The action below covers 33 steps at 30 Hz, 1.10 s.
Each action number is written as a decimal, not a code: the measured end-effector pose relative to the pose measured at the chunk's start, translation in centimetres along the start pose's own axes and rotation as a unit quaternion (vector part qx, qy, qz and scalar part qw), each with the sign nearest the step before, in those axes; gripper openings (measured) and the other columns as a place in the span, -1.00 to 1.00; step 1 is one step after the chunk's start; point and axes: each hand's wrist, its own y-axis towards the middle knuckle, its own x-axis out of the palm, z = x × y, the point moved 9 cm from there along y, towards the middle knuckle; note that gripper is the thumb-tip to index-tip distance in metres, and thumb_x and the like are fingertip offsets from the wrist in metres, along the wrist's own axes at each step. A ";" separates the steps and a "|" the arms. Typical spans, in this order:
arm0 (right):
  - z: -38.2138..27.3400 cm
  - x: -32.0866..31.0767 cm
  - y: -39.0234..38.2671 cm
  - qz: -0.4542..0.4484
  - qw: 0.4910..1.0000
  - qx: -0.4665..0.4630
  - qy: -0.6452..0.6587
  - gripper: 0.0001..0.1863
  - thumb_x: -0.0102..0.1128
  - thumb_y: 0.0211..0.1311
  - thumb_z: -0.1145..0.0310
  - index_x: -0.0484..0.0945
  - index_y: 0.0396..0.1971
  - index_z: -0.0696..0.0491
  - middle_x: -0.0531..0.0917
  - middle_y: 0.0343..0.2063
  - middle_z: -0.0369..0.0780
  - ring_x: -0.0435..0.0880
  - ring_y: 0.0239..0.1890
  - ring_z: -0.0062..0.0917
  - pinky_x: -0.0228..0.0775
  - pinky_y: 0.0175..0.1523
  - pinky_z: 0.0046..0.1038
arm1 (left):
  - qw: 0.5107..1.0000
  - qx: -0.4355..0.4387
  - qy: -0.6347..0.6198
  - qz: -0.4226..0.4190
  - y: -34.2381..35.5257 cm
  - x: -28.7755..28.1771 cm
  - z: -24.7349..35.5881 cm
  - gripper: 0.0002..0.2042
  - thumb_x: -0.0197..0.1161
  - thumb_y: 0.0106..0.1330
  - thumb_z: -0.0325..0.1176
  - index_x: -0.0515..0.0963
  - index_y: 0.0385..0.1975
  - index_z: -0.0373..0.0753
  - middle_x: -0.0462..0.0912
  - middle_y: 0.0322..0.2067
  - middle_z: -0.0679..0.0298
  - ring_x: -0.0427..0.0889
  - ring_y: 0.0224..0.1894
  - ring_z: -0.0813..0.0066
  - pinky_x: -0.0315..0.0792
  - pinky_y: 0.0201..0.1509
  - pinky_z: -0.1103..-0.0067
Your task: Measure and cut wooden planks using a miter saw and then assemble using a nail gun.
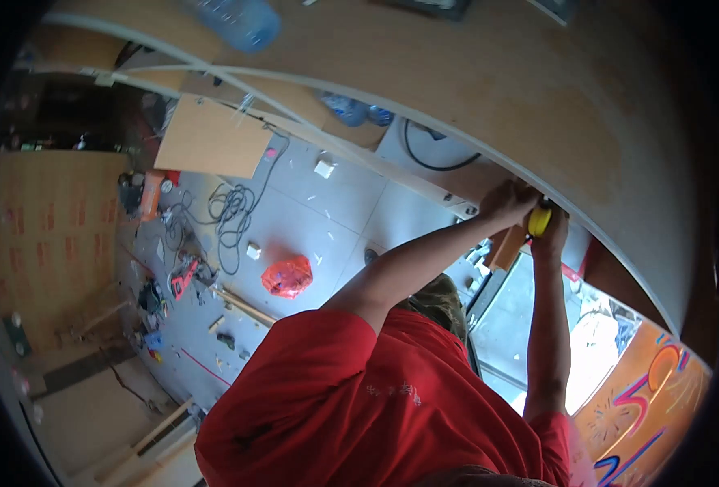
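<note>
My right hand (552, 238) is wrapped round a yellow tape measure (540, 221) close under the curved edge of a wooden board (489, 89). Just left of it, my left hand (507, 203) is closed against the same edge. What its fingers pinch, if anything, is too small to make out. Both forearms reach up and to the right, and the two hands are nearly touching. Below the hands, a brown wooden piece (505, 247) shows beside the right wrist.
Blue plastic bottles (345, 108) stand on the shelving. On the tiled floor lie a coiled cable (234, 215), a red plastic bag (287, 277), an orange-red tool (182, 278) and wood strips (246, 307). A loose panel (213, 136) leans at the far left; an orange painted panel (643, 406) stands at right.
</note>
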 end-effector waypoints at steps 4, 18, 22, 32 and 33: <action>-4.3 1.5 -8.9 -0.099 0.977 -0.113 -0.150 -0.38 0.24 -0.04 0.73 0.24 0.08 0.19 0.43 -0.14 -0.18 0.51 -0.14 -0.48 0.53 -0.18 -0.47 | 0.991 -0.079 0.060 -0.091 -7.5 -3.2 2.8 -0.38 0.28 0.01 0.12 0.58 -0.26 -0.46 0.69 -0.30 -0.08 0.70 -0.21 0.03 0.57 -0.05 0.28; -0.8 33.3 -33.2 -0.375 0.910 0.027 -0.174 -0.77 0.18 0.24 0.42 0.49 -0.12 0.13 0.48 -0.12 -0.18 0.52 -0.12 -0.46 0.45 -0.06 -0.42 | 0.976 -0.171 -0.103 0.085 -37.1 -26.9 -19.6 -0.40 0.07 0.27 0.12 0.42 0.04 -0.33 0.68 -0.23 -0.02 0.68 -0.14 0.06 0.51 -0.01 0.32; 0.0 44.4 -43.3 -0.473 0.866 -0.067 -0.145 -0.85 0.13 0.25 0.41 0.51 -0.23 0.13 0.53 -0.31 -0.20 0.51 -0.18 -0.43 0.39 -0.11 -0.37 | 0.927 -0.198 -0.174 0.265 -49.9 -34.2 -26.8 -0.30 0.15 0.24 0.14 0.31 0.21 -0.32 0.66 -0.18 -0.03 0.67 -0.12 0.03 0.50 0.02 0.33; 1.2 68.9 -61.1 -0.569 0.802 0.081 -0.164 -0.82 0.21 0.30 0.30 0.51 -0.33 0.10 0.55 -0.44 -0.33 0.57 -0.38 -0.65 0.44 -0.23 -0.53 | 0.794 -0.099 -0.355 0.483 -66.5 -50.1 -41.2 -0.23 0.40 0.17 0.03 0.28 0.25 -0.36 0.58 -0.10 0.06 0.58 -0.07 0.37 0.46 0.04 0.48; 1.9 71.6 -61.5 -0.573 0.801 0.073 -0.155 -0.81 0.25 0.29 0.29 0.52 -0.29 0.11 0.57 -0.42 -0.32 0.58 -0.38 -0.65 0.45 -0.22 -0.53 | 0.776 -0.073 -0.412 0.472 -66.4 -51.8 -42.5 -0.29 0.37 0.22 -0.05 0.29 0.25 -0.35 0.56 -0.04 0.13 0.54 -0.02 0.43 0.43 0.08 0.48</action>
